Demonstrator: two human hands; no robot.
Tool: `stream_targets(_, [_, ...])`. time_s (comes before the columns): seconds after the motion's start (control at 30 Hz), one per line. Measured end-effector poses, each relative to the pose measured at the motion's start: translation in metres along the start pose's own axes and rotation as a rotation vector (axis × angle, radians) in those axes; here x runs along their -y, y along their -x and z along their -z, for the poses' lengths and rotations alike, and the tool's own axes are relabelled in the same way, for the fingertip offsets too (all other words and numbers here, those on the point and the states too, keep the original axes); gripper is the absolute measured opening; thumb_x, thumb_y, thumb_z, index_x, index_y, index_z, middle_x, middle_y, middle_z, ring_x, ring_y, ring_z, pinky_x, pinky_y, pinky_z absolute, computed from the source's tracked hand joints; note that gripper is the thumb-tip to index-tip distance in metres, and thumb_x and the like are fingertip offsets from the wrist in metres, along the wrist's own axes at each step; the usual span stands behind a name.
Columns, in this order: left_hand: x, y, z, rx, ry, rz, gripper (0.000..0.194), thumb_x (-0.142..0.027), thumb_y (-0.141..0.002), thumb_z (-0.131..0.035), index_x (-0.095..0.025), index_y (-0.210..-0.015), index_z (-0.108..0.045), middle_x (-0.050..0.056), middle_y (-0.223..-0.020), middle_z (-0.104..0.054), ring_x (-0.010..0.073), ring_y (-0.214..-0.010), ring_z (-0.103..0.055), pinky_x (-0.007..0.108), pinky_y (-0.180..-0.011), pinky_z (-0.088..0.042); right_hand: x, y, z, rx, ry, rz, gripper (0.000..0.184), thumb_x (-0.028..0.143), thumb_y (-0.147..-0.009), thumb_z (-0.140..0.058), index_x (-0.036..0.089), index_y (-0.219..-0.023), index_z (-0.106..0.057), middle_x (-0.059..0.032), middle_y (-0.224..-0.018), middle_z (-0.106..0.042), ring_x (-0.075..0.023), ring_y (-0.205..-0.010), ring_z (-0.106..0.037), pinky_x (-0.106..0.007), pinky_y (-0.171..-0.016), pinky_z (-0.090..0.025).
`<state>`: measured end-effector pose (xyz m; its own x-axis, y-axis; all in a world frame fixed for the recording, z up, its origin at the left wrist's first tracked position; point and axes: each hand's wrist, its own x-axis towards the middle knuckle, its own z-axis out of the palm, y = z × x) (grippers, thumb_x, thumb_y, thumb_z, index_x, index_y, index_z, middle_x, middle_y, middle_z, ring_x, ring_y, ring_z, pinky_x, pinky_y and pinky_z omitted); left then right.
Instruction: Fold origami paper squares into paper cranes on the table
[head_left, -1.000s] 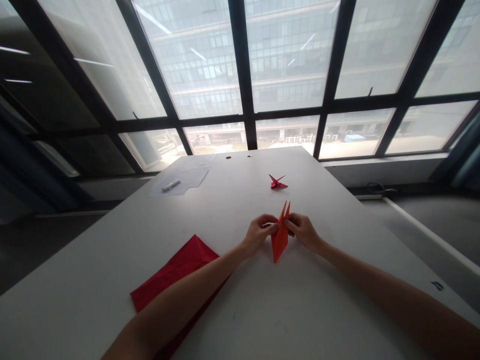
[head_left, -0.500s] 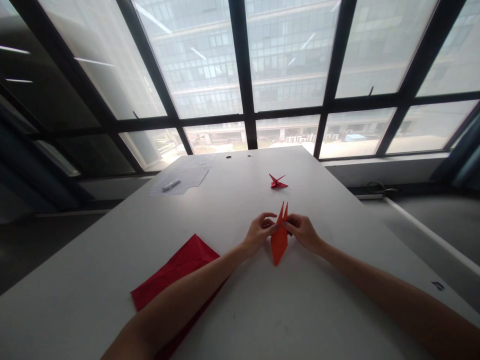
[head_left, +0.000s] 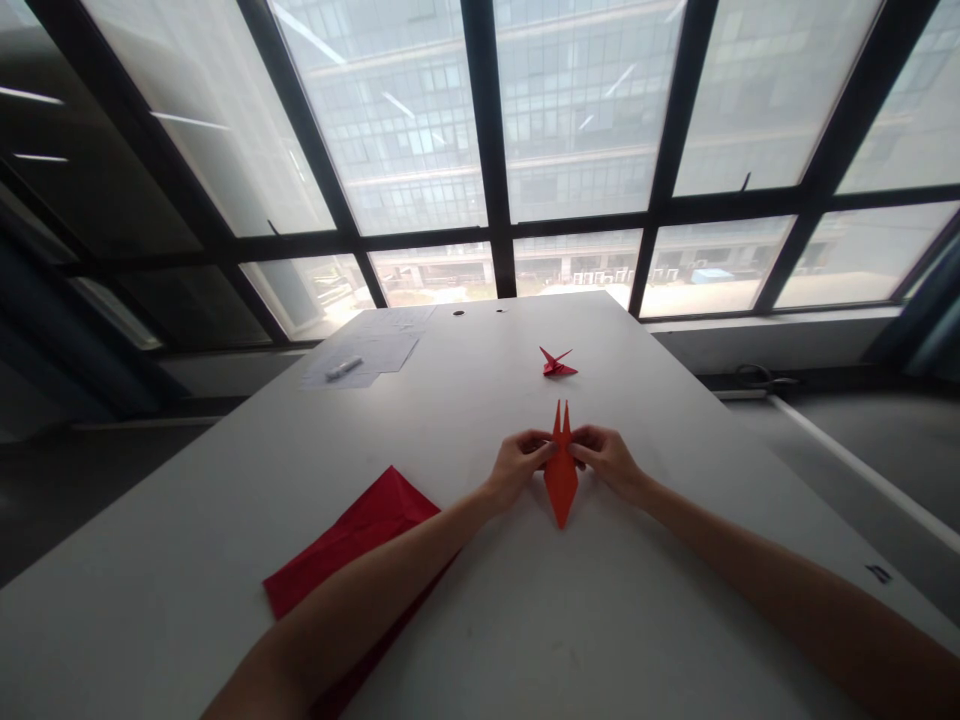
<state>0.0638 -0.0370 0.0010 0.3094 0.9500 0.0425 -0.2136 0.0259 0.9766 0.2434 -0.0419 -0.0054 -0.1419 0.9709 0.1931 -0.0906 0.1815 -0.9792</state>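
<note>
Near the middle of the white table (head_left: 480, 640), the left hand (head_left: 516, 468) and right hand (head_left: 609, 462) are pinching the folded red origami piece (head_left: 561, 490) from opposite sides, equally near, its long axis running straight away from the person, with two narrow points rising beyond the hands.

Left hand (head_left: 516, 468) and right hand (head_left: 609, 462) pinching opposite sides of a folded red origami piece (head_left: 561, 478); two narrow points upright, long tip toward the body, low over a white table (head_left: 525, 620). Farther along the table, a small red origami bird (head_left: 556, 365), well apart from both hands. Left forearm crossing a loose red paper sheet (head_left: 352, 530). Far left, printed papers (head_left: 367, 352) under a white marker-like stick (head_left: 343, 368). Beyond, a dark-framed window (head_left: 577, 110) facing a multi-storey building.
</note>
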Motion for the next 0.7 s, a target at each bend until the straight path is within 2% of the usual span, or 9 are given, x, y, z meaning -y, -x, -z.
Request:
stream_targets(0.2, [-0.0022,0.0012,0.0004,0.050,-0.021,-0.022,0.043,-0.036,-0.070,-0.081,-0.011,-0.104,-0.071,0.013,-0.093,-0.074,0.0242,-0.084,-0.069,0.036,-0.080,-0.054,0.0015,0.0003,-0.0003,-0.055,0.002,-0.015,0.028,0.039,-0.069,-0.076,0.015,-0.083,-0.071,-0.0032,-0.069,-0.068,-0.0134,-0.057,-0.055,-0.026,-0.054,-0.043])
stream_targets(0.43, [0.0006,-0.0002,0.0019,0.001,-0.029,-0.035,0.040,-0.038,-0.069,-0.081,-0.013,-0.099,-0.071,0.011,-0.094,-0.073,0.0231,-0.083,-0.069,0.035,-0.079,-0.054,-0.0013,0.0008,-0.0011,0.052,0.004,-0.035,0.030,0.039,-0.073,-0.072,0.016,-0.091,-0.071,-0.0038,-0.076,-0.070,-0.0135,-0.058,-0.056,-0.026,-0.054,-0.043])
stream_targets(0.57, [0.0011,-0.0009,0.0029,0.011,0.017,-0.011,0.048,-0.039,-0.073,-0.078,-0.016,-0.112,-0.062,0.010,-0.095,-0.072,0.0231,-0.083,-0.069,0.039,-0.080,-0.055,-0.0012,0.0006,-0.0003,-0.028,-0.016,-0.057,0.030,0.039,-0.071,-0.074,0.015,-0.089,-0.071,-0.0040,-0.075,-0.071,-0.0145,-0.059,-0.058,-0.026,-0.054,-0.043])
stream_targets(0.7, [0.0004,-0.0008,0.0035,0.045,0.066,-0.013,0.040,-0.031,-0.075,-0.075,-0.018,-0.109,-0.058,0.009,-0.102,-0.070,0.0203,-0.083,-0.069,0.039,-0.081,-0.055,-0.0029,-0.0015,0.0027,-0.089,-0.062,-0.091,0.030,0.039,-0.071,-0.074,0.015,-0.089,-0.070,-0.0049,-0.076,-0.071,-0.0150,-0.060,-0.059,-0.027,-0.055,-0.044])
